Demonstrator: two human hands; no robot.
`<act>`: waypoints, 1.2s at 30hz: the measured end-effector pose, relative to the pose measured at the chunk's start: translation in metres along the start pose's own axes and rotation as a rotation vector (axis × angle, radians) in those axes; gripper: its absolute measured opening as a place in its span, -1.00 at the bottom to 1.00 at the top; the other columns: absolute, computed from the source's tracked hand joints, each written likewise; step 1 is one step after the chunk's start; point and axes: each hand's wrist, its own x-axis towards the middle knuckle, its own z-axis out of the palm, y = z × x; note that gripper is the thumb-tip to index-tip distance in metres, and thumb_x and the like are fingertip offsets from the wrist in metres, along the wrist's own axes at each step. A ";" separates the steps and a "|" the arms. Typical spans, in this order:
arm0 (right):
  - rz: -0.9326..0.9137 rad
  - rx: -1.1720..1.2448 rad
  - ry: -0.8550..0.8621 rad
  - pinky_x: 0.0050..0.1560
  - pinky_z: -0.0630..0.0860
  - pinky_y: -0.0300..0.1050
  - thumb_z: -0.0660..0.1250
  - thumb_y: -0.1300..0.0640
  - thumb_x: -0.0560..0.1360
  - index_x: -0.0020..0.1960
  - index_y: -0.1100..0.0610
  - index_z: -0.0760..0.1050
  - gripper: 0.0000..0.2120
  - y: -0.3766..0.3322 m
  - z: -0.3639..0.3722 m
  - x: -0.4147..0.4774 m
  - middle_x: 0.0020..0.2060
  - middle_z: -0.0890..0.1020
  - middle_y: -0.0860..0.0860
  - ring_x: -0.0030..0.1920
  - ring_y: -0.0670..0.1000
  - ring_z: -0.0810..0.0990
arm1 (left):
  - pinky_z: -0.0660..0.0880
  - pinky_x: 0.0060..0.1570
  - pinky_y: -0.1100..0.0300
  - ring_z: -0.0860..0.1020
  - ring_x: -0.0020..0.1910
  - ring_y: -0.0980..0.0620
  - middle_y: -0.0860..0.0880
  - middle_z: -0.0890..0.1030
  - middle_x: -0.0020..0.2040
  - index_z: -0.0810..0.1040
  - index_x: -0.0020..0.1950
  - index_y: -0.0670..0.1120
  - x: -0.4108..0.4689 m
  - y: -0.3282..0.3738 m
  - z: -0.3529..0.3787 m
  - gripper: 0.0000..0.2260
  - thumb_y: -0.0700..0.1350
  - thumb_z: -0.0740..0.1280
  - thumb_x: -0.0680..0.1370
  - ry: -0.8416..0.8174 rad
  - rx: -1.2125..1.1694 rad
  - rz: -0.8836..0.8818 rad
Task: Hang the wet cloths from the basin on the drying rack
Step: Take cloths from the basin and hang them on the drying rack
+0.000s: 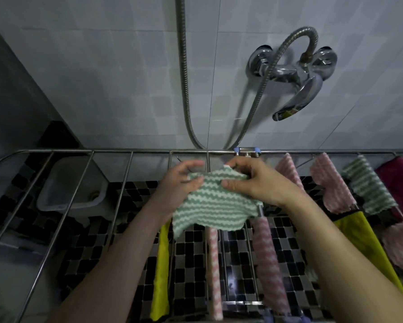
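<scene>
A: Both hands up over the stainless-steel drying rack (130, 152), near the far rail. Left hand (179, 183) pinching one edge of the green-and-white striped knitted cloth (209, 203), right hand (254, 183) clamped on the opposite edge, thumb pressed into the weave.

B: Cloth held between them, then?

A: Held and half spread, lower part hanging loose just above the bars. Not yet draped over any bar, by the look of it.

B: Progress on the rest?

A: Plenty hung already. Right side well filled: pink fluffy cloth (333, 185), second green-and-white striped cloth (368, 183), dark maroon cloth (398, 180) at the far edge, yellow-green cloth (363, 234) below. Nearer the middle, a pink-and-white striped cloth (265, 257), a thinner pink striped one (214, 271), and a bright yellow cloth (161, 271).

B: And the basin?

A: Grey plastic basin (72, 185) down on the floor, seen through the left bars. Looks empty from here, only the bare bottom showing, though bars cross part of it.

B: So close to the finish?

A: Probably the last cloth, judging by that basin. Left-hand bars all bare, so room to spare. Remaining: spread it and lay it over a free bar.
</scene>
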 end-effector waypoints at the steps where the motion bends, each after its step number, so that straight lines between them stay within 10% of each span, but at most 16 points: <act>1: 0.049 -0.099 -0.026 -0.08 0.63 -0.08 0.48 0.13 0.45 0.02 0.11 0.55 -0.81 0.005 -0.003 0.000 -0.08 0.68 0.03 -0.09 0.01 0.68 | 0.61 -0.18 0.01 0.65 -0.18 -0.09 -0.18 0.67 -0.04 0.57 0.12 -0.01 0.000 0.000 -0.002 -0.76 -0.30 0.34 0.54 0.074 -0.025 0.067; 5: 0.205 -0.304 -0.127 -0.01 0.60 -0.05 0.51 0.15 0.41 -0.09 0.14 0.60 -0.87 0.031 -0.023 0.005 -0.15 0.69 0.04 -0.10 0.07 0.66 | 0.56 -0.15 0.03 0.60 -0.09 -0.06 -0.01 0.65 -0.04 0.65 -0.14 0.04 0.002 -0.004 -0.007 -0.67 -0.38 0.29 0.54 0.162 -0.040 0.188; 14: 0.247 0.794 0.183 -0.51 0.42 -0.31 0.36 0.22 0.44 0.06 0.13 0.54 -0.81 0.054 -0.016 0.013 -0.12 0.69 0.06 -0.25 -0.05 0.63 | 0.61 -0.02 0.07 0.64 0.09 0.04 0.12 0.62 0.20 0.70 0.05 0.07 0.003 -0.008 -0.001 -0.66 -0.35 0.32 0.52 0.139 -0.212 0.114; 18: 0.304 0.538 0.393 -0.54 0.41 -0.28 0.29 0.20 0.58 0.09 0.16 0.48 -0.90 0.057 0.000 0.034 -0.21 0.62 0.03 -0.45 -0.12 0.54 | 0.57 0.06 0.18 0.62 0.10 0.10 0.09 0.59 0.22 0.53 0.29 0.12 0.023 -0.026 -0.008 -0.46 -0.42 0.37 0.47 0.157 0.039 0.074; 23: 0.459 -0.163 0.423 0.11 0.54 0.03 0.26 0.11 0.57 0.29 0.20 0.40 -0.67 0.086 0.018 0.095 0.14 0.59 0.14 0.05 0.12 0.60 | 0.42 0.12 0.22 0.41 0.26 0.04 -0.01 0.27 0.45 0.19 0.54 -0.01 0.082 -0.050 -0.010 -0.29 -0.42 0.30 0.46 0.136 0.496 -0.108; 36: 0.472 -0.142 0.386 0.20 0.42 -0.01 0.09 0.02 0.65 0.31 0.22 0.36 -0.65 0.102 0.019 0.132 0.19 0.57 0.20 0.20 0.20 0.53 | 0.30 0.21 0.22 0.28 0.42 -0.02 0.01 0.10 0.55 0.00 0.58 0.05 0.118 -0.057 -0.018 -0.31 -0.39 0.12 0.53 0.031 0.680 -0.139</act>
